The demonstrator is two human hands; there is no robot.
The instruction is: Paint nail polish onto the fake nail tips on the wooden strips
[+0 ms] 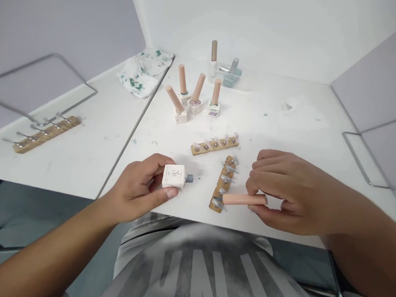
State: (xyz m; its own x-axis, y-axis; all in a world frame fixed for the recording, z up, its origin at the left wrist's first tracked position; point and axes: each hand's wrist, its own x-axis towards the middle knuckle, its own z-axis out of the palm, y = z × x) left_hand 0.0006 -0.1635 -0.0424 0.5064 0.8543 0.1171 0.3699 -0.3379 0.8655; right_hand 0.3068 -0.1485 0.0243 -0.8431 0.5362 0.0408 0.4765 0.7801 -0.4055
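Heads up: your left hand (140, 187) has its fingers clamped on the small white square polish bottle (174, 177), open neck tipped sideways, so it could dribble on the white desk (283, 139). Your right hand (289, 192) pinches the peach cylindrical cap (244, 199), its brush end just above the wooden strip of clear nail tips (223, 183); a wobble there likely smears them.

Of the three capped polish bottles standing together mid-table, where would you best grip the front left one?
Grip the tilted bottle low on its square white base, coming from the front left. Its long cap leans up and left, and the other two bottles stand close on its right.
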